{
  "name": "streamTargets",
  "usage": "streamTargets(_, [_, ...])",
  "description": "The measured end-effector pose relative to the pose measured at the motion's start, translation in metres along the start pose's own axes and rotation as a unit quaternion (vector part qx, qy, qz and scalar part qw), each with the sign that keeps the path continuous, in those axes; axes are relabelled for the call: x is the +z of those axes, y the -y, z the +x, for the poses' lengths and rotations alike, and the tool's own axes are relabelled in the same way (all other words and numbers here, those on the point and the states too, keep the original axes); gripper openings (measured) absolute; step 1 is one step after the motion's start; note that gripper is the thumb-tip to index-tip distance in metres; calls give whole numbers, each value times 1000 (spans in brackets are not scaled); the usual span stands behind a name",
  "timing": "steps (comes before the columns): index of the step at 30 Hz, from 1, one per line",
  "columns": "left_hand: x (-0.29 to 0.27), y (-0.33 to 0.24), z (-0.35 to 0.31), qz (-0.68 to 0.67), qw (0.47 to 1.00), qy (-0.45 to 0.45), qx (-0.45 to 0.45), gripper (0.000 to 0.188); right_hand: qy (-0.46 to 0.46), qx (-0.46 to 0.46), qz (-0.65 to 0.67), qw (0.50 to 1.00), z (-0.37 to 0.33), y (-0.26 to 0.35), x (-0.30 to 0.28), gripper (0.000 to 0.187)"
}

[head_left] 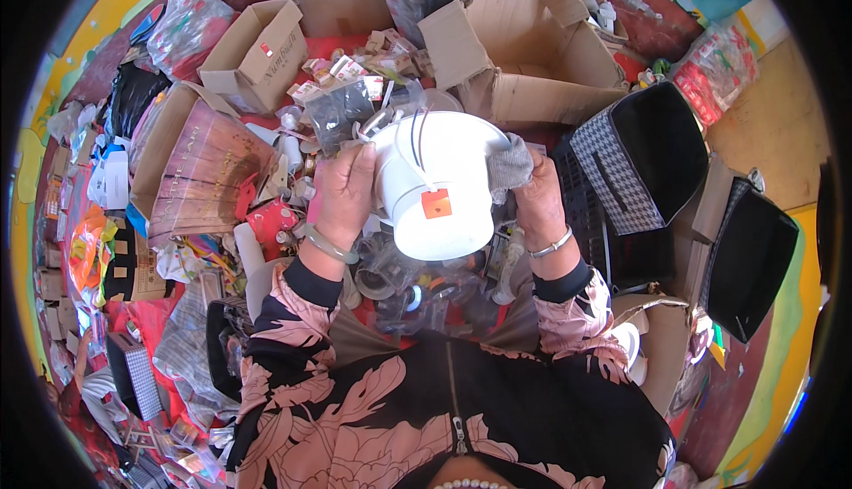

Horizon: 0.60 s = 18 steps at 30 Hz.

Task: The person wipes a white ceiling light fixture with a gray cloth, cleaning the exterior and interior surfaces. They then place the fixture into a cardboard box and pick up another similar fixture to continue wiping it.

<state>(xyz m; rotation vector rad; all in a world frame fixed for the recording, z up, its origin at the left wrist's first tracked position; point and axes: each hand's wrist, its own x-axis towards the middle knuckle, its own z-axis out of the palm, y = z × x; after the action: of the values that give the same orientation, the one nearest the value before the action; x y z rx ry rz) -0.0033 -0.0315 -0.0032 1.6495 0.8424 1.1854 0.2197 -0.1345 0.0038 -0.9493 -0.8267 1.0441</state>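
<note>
In front of my chest I hold up a white round light fixture [444,239] with thin wires and an orange label on its side. My left hand [346,189] grips its left rim, with the fingers partly hidden behind it. A grey cloth [509,164] is bunched in my right hand [540,194] and pressed against the fixture's right side. Below the fixture lie clear plastic pieces [417,289] in a heap between my knees.
Ahead stand an open cardboard box [541,41] and a smaller carton [253,54], with mixed small scraps [355,76] between them. Black bins with a checked pattern [635,156] are at my right. A tilted carton [200,169] and loose packaging crowd my left.
</note>
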Motion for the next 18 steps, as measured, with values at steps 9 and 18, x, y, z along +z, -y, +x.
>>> streamTargets(9, [-5, 4, 1, 20, 999, 37, -14, 30, 158, 63, -222, 960, 2, 36, -16, 37])
streamTargets(18, [-2, 16, -1, 15, 996, 39, -79, 29, 52, 68, -51, 995, 1, 24, -4, 34])
